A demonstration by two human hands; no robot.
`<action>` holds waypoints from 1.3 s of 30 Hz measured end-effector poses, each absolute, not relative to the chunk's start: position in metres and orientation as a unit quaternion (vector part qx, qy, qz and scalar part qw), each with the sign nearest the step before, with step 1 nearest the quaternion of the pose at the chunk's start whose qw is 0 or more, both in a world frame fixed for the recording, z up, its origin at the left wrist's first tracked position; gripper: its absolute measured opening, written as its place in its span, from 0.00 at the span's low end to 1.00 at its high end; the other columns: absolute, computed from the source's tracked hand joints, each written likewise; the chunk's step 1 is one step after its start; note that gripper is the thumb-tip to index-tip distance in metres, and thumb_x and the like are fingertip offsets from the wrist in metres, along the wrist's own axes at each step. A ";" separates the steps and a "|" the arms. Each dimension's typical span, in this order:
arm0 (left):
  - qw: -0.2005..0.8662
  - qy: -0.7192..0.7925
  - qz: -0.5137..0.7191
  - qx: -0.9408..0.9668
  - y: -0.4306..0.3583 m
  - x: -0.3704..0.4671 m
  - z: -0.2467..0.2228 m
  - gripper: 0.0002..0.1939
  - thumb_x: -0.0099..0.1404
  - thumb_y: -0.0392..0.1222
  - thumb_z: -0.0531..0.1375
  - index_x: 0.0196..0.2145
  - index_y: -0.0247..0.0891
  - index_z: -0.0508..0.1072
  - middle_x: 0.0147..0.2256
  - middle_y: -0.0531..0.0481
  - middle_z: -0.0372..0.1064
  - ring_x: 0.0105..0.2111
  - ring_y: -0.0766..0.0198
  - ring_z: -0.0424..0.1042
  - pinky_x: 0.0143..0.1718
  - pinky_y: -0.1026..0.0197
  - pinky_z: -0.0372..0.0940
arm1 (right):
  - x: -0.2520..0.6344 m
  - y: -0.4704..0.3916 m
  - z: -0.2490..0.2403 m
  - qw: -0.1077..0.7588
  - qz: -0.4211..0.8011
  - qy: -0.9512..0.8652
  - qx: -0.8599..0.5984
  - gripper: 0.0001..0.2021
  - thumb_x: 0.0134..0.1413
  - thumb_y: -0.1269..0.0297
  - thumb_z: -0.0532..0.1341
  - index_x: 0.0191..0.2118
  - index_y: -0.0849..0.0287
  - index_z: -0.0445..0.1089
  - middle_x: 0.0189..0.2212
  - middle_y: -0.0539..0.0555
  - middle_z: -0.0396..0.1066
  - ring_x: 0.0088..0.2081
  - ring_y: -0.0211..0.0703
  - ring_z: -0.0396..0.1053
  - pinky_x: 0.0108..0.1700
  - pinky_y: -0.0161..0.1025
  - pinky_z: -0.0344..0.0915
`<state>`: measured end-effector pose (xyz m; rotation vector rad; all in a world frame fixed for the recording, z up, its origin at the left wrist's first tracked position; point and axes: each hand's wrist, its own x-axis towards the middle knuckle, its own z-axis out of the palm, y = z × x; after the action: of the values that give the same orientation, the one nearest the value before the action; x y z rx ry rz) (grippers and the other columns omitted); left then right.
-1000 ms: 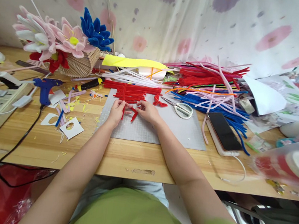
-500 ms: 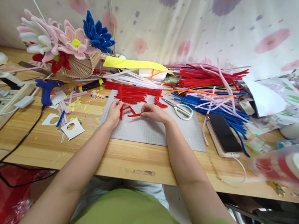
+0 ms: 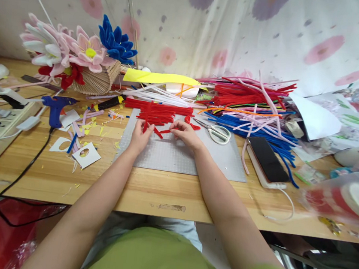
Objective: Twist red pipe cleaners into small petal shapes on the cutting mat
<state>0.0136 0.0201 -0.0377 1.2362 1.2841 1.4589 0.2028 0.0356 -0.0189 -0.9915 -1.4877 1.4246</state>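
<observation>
The left hand had its fingers clamped on red fuzzy strips; the right hand pinched a short red piece, leftward of its fingers. Just beyond the left fingers lay a red bundle.

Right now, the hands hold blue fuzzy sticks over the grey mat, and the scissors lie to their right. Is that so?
Not quite: the fuzzy sticks in the left hand and right hand are red, not blue, as the head view shows. They're over the grey mat, and the scissors lie to the hands' right.
</observation>
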 end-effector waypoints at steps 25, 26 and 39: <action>0.539 0.498 0.428 0.528 0.012 0.024 -0.030 0.09 0.61 0.39 0.55 0.25 0.36 0.69 0.19 0.54 0.60 0.16 0.72 0.55 0.18 0.68 0.51 | 0.203 0.050 -0.032 0.650 0.535 -0.329 -0.428 0.16 0.43 0.55 0.64 0.33 0.56 0.58 0.24 0.46 0.68 0.29 0.34 0.71 0.37 0.36 0.71; 0.525 0.499 0.423 0.544 0.012 0.024 -0.032 0.09 0.61 0.39 0.55 0.24 0.36 0.70 0.19 0.54 0.60 0.17 0.71 0.56 0.20 0.68 0.52 | 0.205 0.051 -0.032 0.655 0.533 -0.325 -0.425 0.16 0.43 0.55 0.64 0.34 0.56 0.58 0.24 0.46 0.68 0.30 0.35 0.71 0.37 0.36 0.71; 0.462 0.515 0.421 0.587 0.014 0.022 -0.037 0.08 0.59 0.40 0.56 0.23 0.38 0.70 0.18 0.54 0.60 0.19 0.67 0.58 0.22 0.65 0.55 | 0.210 0.048 -0.029 0.643 0.559 -0.325 -0.412 0.15 0.42 0.56 0.65 0.33 0.56 0.61 0.24 0.46 0.69 0.29 0.34 0.71 0.36 0.34 0.71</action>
<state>0.0225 0.0138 -0.0373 1.4425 1.2672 1.0343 0.2104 0.0484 -0.0292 -0.9376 -0.7395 1.2730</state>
